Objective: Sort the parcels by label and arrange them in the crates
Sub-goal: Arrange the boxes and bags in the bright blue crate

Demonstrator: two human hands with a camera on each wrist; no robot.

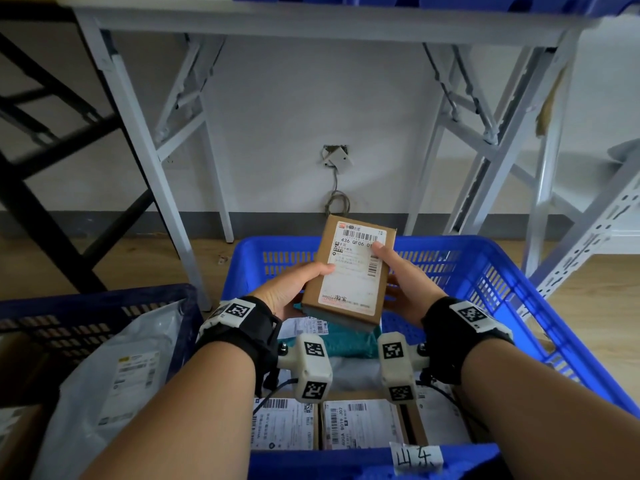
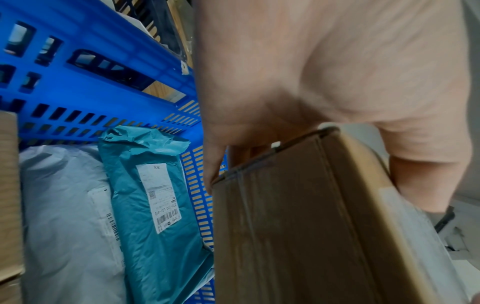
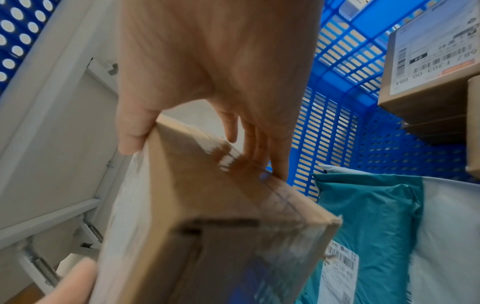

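Note:
A brown cardboard parcel (image 1: 349,268) with a white shipping label faces up above the bright blue crate (image 1: 502,292). My left hand (image 1: 294,289) grips its left side, thumb on the label. My right hand (image 1: 403,282) grips the right side, thumb on the label's upper corner. The left wrist view shows the parcel (image 2: 298,226) held from beneath by fingers (image 2: 211,164). In the right wrist view the parcel (image 3: 221,216) sits between thumb and fingers (image 3: 259,144). Below lie a teal mailer (image 2: 155,195) and a white mailer (image 2: 67,216).
The crate bears a handwritten tag (image 1: 417,457) on its near rim and holds labelled boxes (image 1: 360,424). A darker blue crate (image 1: 97,299) at left holds a grey mailer (image 1: 114,375). A white folding table (image 1: 311,22) stands behind, with a shelf frame (image 1: 588,237) at right.

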